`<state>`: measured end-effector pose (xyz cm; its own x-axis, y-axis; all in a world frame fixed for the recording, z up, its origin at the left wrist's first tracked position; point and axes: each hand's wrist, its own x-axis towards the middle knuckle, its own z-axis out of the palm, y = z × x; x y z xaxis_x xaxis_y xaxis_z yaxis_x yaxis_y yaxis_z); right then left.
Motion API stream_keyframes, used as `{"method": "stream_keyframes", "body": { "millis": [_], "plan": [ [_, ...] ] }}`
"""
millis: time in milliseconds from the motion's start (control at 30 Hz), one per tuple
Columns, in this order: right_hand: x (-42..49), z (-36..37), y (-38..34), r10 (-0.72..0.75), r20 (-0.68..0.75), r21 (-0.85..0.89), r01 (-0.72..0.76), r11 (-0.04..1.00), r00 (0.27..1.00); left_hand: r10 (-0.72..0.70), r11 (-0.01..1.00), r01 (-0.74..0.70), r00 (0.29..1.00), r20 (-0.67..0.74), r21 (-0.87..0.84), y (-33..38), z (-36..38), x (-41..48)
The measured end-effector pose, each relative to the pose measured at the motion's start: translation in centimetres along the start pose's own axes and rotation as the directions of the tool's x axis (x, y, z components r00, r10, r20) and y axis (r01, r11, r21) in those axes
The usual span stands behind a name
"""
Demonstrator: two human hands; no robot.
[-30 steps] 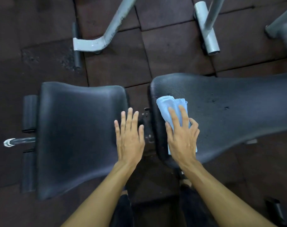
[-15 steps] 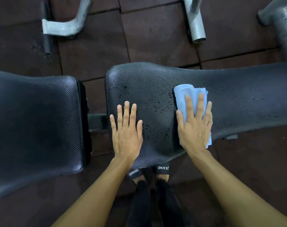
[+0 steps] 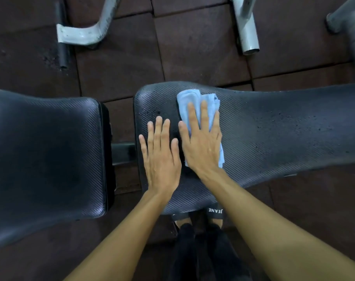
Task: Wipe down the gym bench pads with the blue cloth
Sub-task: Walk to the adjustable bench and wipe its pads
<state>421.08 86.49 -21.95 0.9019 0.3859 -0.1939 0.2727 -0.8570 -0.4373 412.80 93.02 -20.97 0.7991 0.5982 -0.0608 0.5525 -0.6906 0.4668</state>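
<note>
1. The blue cloth (image 3: 194, 99), folded, is pressed flat under the right hand (image 3: 203, 145); fingers straight, slightly spread, nothing pinched.
2. Cloth is laid on the long back pad (image 3: 284, 130), nr its left end, twd the far edge.
3. The left hand (image 3: 162, 159) is laid flat on same pad, just beside the right, fingers straight.
4. The seat pad (image 3: 45, 151) is seen apart at left; grey frame legs (image 3: 246, 27) beyond.

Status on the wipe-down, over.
Right hand flat on blue cloth, pressing it to long pad. Left hand flat alongside, same pad. Nothing blocking.
</note>
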Motion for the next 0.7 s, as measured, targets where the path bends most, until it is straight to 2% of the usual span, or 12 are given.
{"method": "stream_keyframes", "body": {
  "millis": [67,133,233,400,700],
  "plan": [
    [0.3,-1.9,1.8,-0.075,0.006,0.136,0.073,0.988,0.997,0.003,1.0,-0.003,1.0,-0.005,-0.005,1.9,0.5,0.6],
    [1.3,-3.7,4.9,-0.059,-0.051,0.165,0.067,0.984,0.997,0.053,0.997,-0.053,0.999,0.012,0.05,4.2,1.7,1.2],
    [3.1,-5.1,9.8,0.045,-0.092,0.043,-0.041,0.998,0.995,0.101,0.975,-0.109,0.994,0.049,0.192,7.7,4.5,2.4],
    [3.7,-4.0,12.4,0.016,-0.064,-0.146,-0.025,0.989,0.998,0.069,0.946,-0.082,0.996,0.054,0.314,9.2,7.3,2.8],
    [3.8,-3.4,12.6,0.026,-0.105,-0.153,-0.042,0.987,0.994,0.195,0.93,-0.198,0.98,0.042,0.31,7.0,6.3,9.2]
  ]
}}
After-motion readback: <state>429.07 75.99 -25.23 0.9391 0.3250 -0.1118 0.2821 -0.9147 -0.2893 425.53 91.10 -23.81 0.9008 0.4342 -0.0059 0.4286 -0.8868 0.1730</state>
